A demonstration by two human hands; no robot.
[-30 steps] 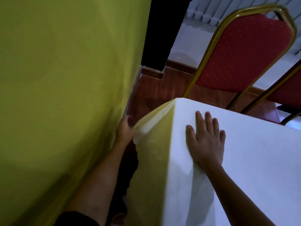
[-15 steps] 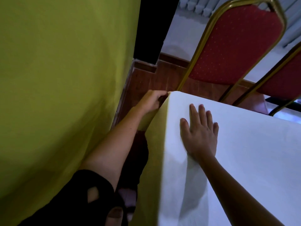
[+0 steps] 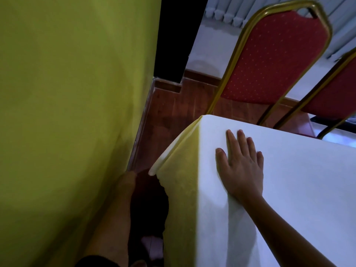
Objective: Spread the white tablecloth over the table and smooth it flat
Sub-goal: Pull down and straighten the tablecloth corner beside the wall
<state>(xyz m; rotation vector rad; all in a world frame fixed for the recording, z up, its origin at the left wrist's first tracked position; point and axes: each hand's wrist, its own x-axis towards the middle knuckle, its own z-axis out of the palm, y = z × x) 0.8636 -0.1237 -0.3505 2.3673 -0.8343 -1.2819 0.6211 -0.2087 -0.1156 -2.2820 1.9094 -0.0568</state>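
Observation:
The white tablecloth [image 3: 300, 189] covers the table top at the right, and its side panel [image 3: 183, 182] hangs down over the near-left corner, tinted yellow-green. My right hand [image 3: 242, 170] lies flat on the cloth just inside that corner, fingers straight and together. My left hand [image 3: 128, 179] is low beside the table, close to the folded hem tip [image 3: 152, 171] of the hanging corner. It is blurred and its fingers are hidden, so whether it holds the hem cannot be told.
A yellow-green wall [image 3: 67, 112] stands close on the left, leaving a narrow strip of wooden floor [image 3: 173, 112] between it and the table. Two red chairs with gold frames, one [image 3: 273, 60] and another [image 3: 331, 97], stand behind the table's far edge.
My left hand has dropped from the top corner of the table down to the hanging hem. My right hand stays flat on the cloth near the corner.

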